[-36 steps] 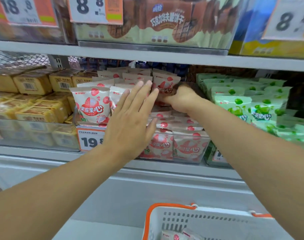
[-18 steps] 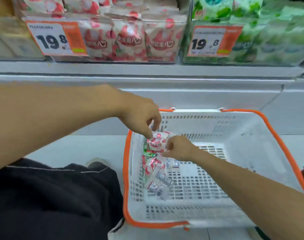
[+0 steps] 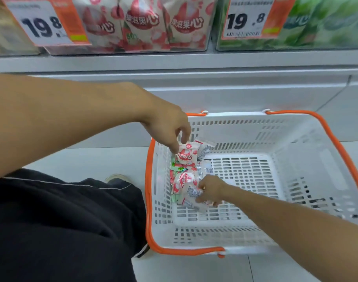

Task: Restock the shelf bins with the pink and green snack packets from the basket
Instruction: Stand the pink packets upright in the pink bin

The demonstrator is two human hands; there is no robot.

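Left hand (image 3: 170, 129) pinches 1 pink snack packet (image 3: 187, 154) by its top edge, mid-frame. Right hand (image 3: 209, 189) grips another packet (image 3: 191, 197) from the small pile at the white basket's (image 3: 296, 244) left wall. Recommend lifting both clear, sorting pink from green, then loading the pink bin (image 3: 145, 23) at upper centre.

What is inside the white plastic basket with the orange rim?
Along the left wall of the basket, a few pink snack packets and a green edge. What lies beneath them is covered.
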